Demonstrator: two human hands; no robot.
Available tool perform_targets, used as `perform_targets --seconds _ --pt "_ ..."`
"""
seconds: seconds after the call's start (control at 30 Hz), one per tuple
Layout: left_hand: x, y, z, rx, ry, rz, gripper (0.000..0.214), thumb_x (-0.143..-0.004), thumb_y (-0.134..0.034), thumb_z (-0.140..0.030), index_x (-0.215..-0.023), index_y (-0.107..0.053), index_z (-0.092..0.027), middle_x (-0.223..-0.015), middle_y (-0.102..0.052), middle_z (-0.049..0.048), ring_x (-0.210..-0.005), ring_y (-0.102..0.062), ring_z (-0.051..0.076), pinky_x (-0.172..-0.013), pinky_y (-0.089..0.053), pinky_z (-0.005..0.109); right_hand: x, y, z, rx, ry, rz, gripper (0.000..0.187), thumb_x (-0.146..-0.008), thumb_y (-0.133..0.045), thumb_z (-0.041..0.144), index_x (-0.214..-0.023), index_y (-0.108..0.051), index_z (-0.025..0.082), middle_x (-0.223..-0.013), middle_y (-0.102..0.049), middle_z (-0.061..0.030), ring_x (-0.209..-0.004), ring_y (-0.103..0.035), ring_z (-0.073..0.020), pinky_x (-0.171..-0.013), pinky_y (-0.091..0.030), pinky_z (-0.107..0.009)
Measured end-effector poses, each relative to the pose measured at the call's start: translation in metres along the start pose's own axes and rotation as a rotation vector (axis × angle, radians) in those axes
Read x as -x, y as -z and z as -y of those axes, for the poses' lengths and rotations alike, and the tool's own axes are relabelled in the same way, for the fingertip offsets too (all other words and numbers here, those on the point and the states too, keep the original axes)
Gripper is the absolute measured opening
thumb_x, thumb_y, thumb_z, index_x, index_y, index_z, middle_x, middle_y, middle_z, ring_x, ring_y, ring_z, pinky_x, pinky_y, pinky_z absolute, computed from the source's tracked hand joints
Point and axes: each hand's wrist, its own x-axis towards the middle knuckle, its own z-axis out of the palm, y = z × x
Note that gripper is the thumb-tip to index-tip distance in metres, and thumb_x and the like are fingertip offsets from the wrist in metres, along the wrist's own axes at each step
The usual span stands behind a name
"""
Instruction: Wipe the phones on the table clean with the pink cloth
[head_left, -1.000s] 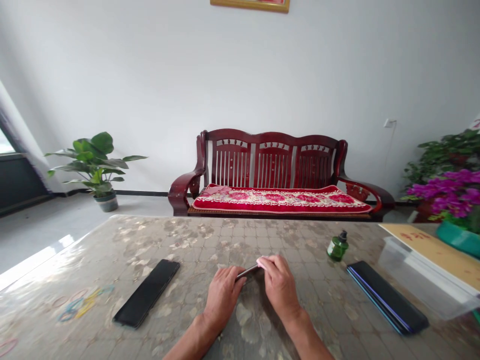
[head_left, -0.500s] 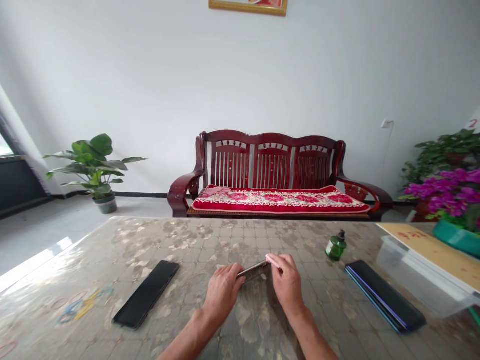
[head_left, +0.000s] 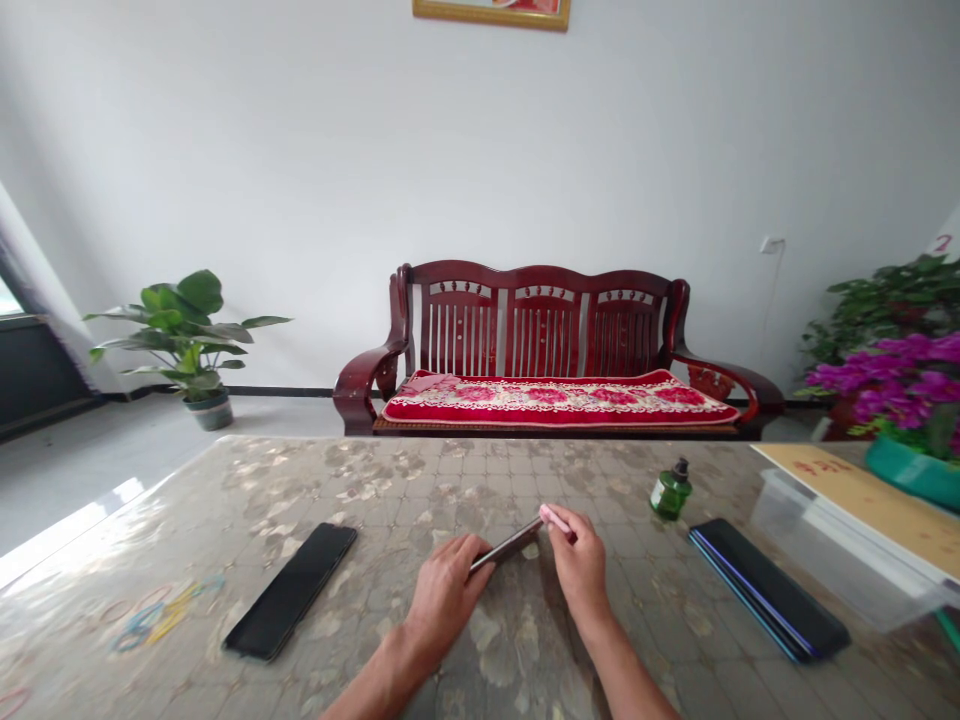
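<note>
My left hand (head_left: pixel 448 592) grips the near end of a thin dark phone (head_left: pixel 508 546), which is tilted with its far end raised off the table. At that far end my right hand (head_left: pixel 579 564) pinches a small pink item (head_left: pixel 556 518), maybe a cloth or pad, against the phone. Both hands are closed. A second black phone (head_left: pixel 292 588) lies flat on the table to the left. Dark phones in a stack (head_left: pixel 766 587) lie to the right, beside a small green bottle (head_left: pixel 670 491).
The patterned table (head_left: pixel 375 480) has coloured rubber bands (head_left: pixel 146 622) near its left front. A clear plastic box (head_left: pixel 840 545) with a yellow board on it stands at the right edge, by purple flowers (head_left: pixel 896 380). A wooden bench (head_left: pixel 547 355) and a potted plant (head_left: pixel 187 335) stand beyond.
My right hand has slid with the pink item along the phone toward its far end, to the right. The phone's far end has tilted higher. My left hand has stayed in place.
</note>
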Motion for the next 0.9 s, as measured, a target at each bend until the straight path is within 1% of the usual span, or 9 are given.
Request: perform_targets --seconds 0.07,0.13,0.27,0.4,0.5,0.6,0.67,0.77,0.9 --pt "0.003 -0.005 -0.003 0.012 -0.022 -0.01 0.005 -0.089 -0.055 -0.021 -0.09 -0.058 -0.023 -0.085 -0.063 0.0002 -0.082 -0.061 0.018 -0.074 -0.044 0.026 0.0 -0.001 -0.004 -0.039 -0.061 0.014 0.033 -0.076 -0.061 0.045 -0.093 -0.074 0.019 -0.094 -0.073 -0.0104 -0.087 -0.067 -0.0236 -0.078 -0.052 -0.033" --pt "0.006 -0.011 -0.006 0.026 -0.034 -0.018 0.007 -0.086 -0.055 -0.017 -0.09 -0.058 -0.023 -0.087 -0.062 0.0015 -0.084 -0.06 0.02 -0.076 -0.045 0.028 0.001 -0.001 -0.007 -0.043 -0.09 0.024 0.036 -0.076 -0.062 0.047 -0.092 -0.074 0.018 -0.093 -0.073 -0.0107 -0.087 -0.067 -0.0244 -0.079 -0.052 -0.033" --pt "0.012 -0.022 -0.013 0.064 -0.042 -0.017 0.018 -0.081 -0.052 -0.01 -0.094 -0.055 -0.022 -0.093 -0.061 0.0049 -0.09 -0.058 0.022 -0.081 -0.046 0.033 0.002 0.001 -0.011 0.029 -0.081 0.048 0.036 -0.075 -0.062 0.048 -0.09 -0.076 0.019 -0.091 -0.073 -0.0109 -0.085 -0.067 -0.0245 -0.078 -0.052 -0.033" --pt "0.014 -0.025 -0.017 0.065 -0.044 0.032 0.027 -0.076 -0.046 -0.005 -0.096 -0.053 -0.022 -0.101 -0.059 0.0056 -0.096 -0.055 0.023 -0.086 -0.045 0.036 0.003 0.0 -0.012 0.08 -0.047 0.079 0.035 -0.076 -0.061 0.048 -0.087 -0.076 0.019 -0.088 -0.073 -0.0104 -0.081 -0.067 -0.0237 -0.074 -0.052 -0.032" --pt "0.014 -0.024 -0.018 0.033 -0.039 0.058 0.033 -0.073 -0.046 -0.003 -0.099 -0.053 -0.023 -0.107 -0.059 0.0053 -0.101 -0.053 0.023 -0.091 -0.043 0.037 0.003 -0.003 -0.012 0.019 -0.038 0.054 0.035 -0.077 -0.062 0.048 -0.09 -0.076 0.018 -0.091 -0.073 -0.0107 -0.084 -0.067 -0.0234 -0.077 -0.052 -0.033" --pt "0.014 -0.024 -0.017 0.001 -0.028 0.076 0.035 -0.074 -0.047 -0.003 -0.102 -0.054 -0.023 -0.11 -0.059 0.0054 -0.104 -0.052 0.023 -0.094 -0.042 0.037 0.004 -0.007 -0.012 -0.16 -0.1 -0.008 0.036 -0.077 -0.064 0.046 -0.095 -0.075 0.017 -0.096 -0.074 -0.0114 -0.089 -0.068 -0.0241 -0.082 -0.053 -0.036" --pt "0.014 -0.023 -0.017 -0.021 -0.027 0.085 0.034 -0.077 -0.05 -0.005 -0.105 -0.054 -0.023 -0.113 -0.058 0.0055 -0.106 -0.052 0.023 -0.094 -0.041 0.037 0.006 -0.01 -0.011 -0.234 -0.149 -0.011 0.036 -0.075 -0.067 0.045 -0.096 -0.074 0.016 -0.095 -0.074 -0.0115 -0.089 -0.069 -0.0245 -0.082 -0.054 -0.037" --pt "0.014 -0.023 -0.018 -0.055 -0.024 0.099 0.032 -0.08 -0.054 -0.009 -0.108 -0.055 -0.024 -0.118 -0.057 0.005 -0.109 -0.051 0.023 -0.097 -0.04 0.037 0.011 -0.013 -0.007 -0.218 -0.155 0.033 0.033 -0.075 -0.067 0.043 -0.094 -0.075 0.017 -0.095 -0.075 -0.0111 -0.09 -0.069 -0.0245 -0.082 -0.054 -0.036" --pt "0.014 -0.025 -0.021 -0.119 -0.02 0.128 0.029 -0.082 -0.058 -0.013 -0.108 -0.058 -0.025 -0.124 -0.056 0.0036 -0.118 -0.048 0.024 -0.102 -0.036 0.039 0.018 -0.017 -0.001 -0.17 -0.092 0.096 0.03 -0.078 -0.063 0.04 -0.093 -0.074 0.018 -0.097 -0.074 -0.0104 -0.092 -0.068 -0.023 -0.085 -0.052 -0.035"
